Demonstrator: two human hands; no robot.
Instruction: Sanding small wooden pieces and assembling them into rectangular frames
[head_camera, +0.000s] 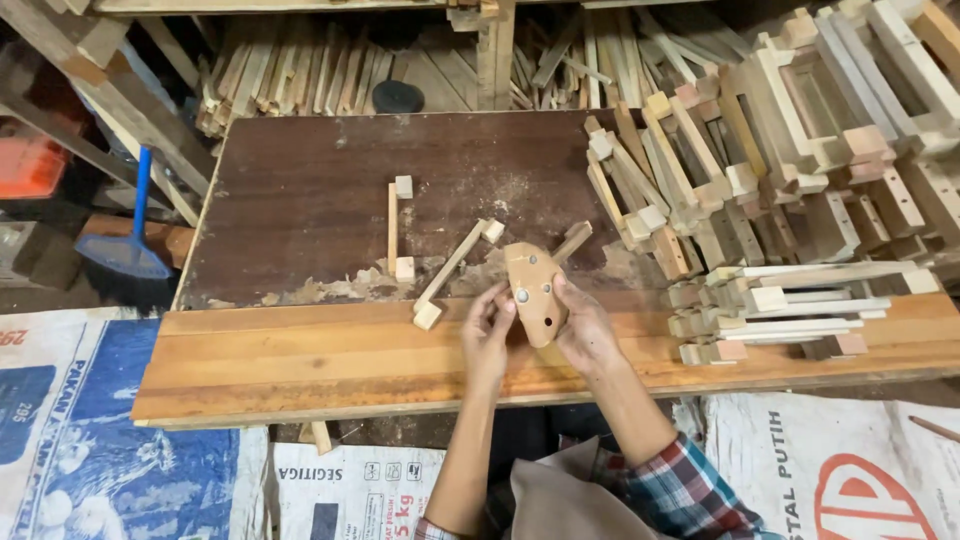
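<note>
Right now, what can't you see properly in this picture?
Head view only:
- Underside of the wooden piece: faces away, partly covered by left hand and right hand.
- Stacked wooden frames: cut off by the right edge.
- Broom: handle top hidden behind planks.

Warm overhead light, sharp centre, dim corners, slight wide-angle edge bending.

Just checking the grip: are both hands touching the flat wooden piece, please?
Touching: the head view shows left hand and right hand fingers wrapped on the flat wooden piece.

Wooden piece (535, 292) between both hands on workbench (300, 360), stick frames (400, 228) left, stacked frames (780, 200) right.
</note>
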